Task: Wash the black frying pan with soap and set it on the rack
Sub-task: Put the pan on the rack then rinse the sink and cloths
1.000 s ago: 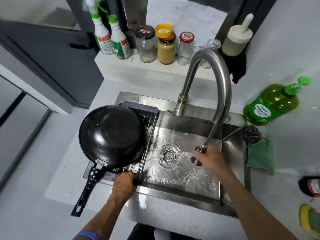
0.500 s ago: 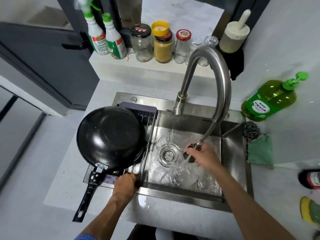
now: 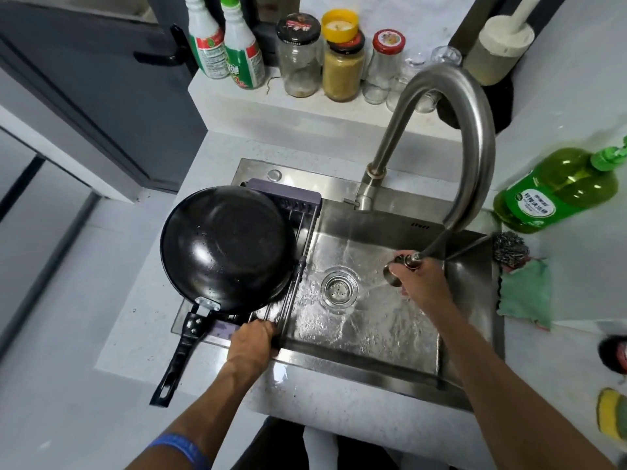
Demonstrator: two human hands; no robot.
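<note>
The black frying pan (image 3: pixel 227 245) lies wet and bowl-up on the purple-edged wire rack (image 3: pixel 291 206) over the left part of the steel sink (image 3: pixel 373 320), its handle (image 3: pixel 179 357) pointing toward me. My left hand (image 3: pixel 252 342) grips the rack's near edge beside the handle. My right hand (image 3: pixel 419 283) holds the pull-out spray head (image 3: pixel 395 271) of the faucet (image 3: pixel 471 137), and water sprays left across the basin toward the drain (image 3: pixel 339 288). A green dish soap bottle (image 3: pixel 556 191) stands at the right.
Jars (image 3: pixel 298 56) and two spray bottles (image 3: pixel 225 45) line the ledge behind the sink. A steel scourer (image 3: pixel 510 249) and a green cloth (image 3: pixel 524 291) lie right of the basin. A yellow sponge (image 3: pixel 612 418) sits at the far right edge.
My right hand has swung the spray head a little, and the water keeps running over the basin floor. My left hand stays on the rack edge; the pan has not moved.
</note>
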